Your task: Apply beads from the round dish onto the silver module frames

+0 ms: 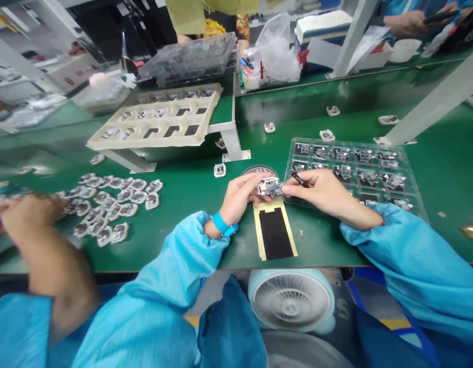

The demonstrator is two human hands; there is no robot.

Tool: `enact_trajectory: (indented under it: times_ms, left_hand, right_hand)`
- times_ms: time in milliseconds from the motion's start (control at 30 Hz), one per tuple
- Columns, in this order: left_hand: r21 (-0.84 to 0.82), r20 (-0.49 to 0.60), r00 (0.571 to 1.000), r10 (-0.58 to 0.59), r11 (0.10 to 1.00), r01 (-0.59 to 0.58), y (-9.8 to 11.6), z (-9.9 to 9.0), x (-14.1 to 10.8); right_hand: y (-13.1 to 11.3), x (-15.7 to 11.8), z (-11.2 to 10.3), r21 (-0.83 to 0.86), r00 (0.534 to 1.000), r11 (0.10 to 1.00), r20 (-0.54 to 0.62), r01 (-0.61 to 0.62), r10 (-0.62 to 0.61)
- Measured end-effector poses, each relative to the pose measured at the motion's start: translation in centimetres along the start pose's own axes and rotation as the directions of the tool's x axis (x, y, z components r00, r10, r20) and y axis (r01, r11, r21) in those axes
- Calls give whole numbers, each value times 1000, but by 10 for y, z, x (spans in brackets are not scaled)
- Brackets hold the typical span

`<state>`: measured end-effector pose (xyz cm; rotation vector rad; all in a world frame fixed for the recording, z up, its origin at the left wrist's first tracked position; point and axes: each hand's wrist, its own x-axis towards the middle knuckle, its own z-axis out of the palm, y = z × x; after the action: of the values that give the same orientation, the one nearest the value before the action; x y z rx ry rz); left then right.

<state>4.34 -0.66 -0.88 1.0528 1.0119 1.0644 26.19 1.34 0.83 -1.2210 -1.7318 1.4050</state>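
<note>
My left hand (238,198), with a blue wrist strap, holds a small white housing (264,185) with electronic parts in it. Between thumb and fingers, my right hand (320,190) pinches a small silvery-grey electronic part (275,191) against the housing's right side. A short black tool with white lettering (298,179), perhaps tweezers, also sits in the right hand's fingers. Behind the hands lies a round dish (259,169), partly covered. Just below them is a black rectangular sheet (276,232) on a yellow backing.
A clear compartment tray (411,176) with electronic parts stands right. Many white housings (113,204) lie left, beside a co-worker's blurred hand (29,212). A cream tray (154,139) rests on a raised shelf. A slanted white post (431,97) stands right; a fan (292,301) is below the table edge.
</note>
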Motion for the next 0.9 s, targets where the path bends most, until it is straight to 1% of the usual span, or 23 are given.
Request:
enact_trajectory:
  times_ms: [67, 167, 300, 433, 667, 833, 900]
  left_hand:
    - [-45, 51, 999, 1, 999, 1, 1, 0, -3]
    - [-68, 84, 996, 27, 997, -21, 2, 2, -7]
    - [-44, 82, 993, 90, 995, -86, 2, 5, -10]
    - [27, 85, 983, 162, 986, -164, -1, 7, -11]
    - [200, 31, 983, 182, 962, -185, -7, 10, -9]
    - [212, 26, 985, 172, 962, -174, -8, 11, -9]
    - [223, 26, 982, 189, 956, -190, -9, 11, -9]
  right_hand:
    - [2, 0, 5, -43, 999, 999, -49, 14, -16]
    - [5, 0, 11, -48, 995, 998, -95, 34, -39]
    - [4, 0, 14, 10, 992, 1000, -126, 18, -16]
    - [4, 0, 15, 30, 990, 999, -135, -25, 29]
    - [7, 1, 13, 27, 989, 998, -137, -54, 57]
    - [8, 2, 13, 34, 990, 998, -136, -44, 48]
    - [8, 2, 14, 34, 989, 998, -136, -45, 50]
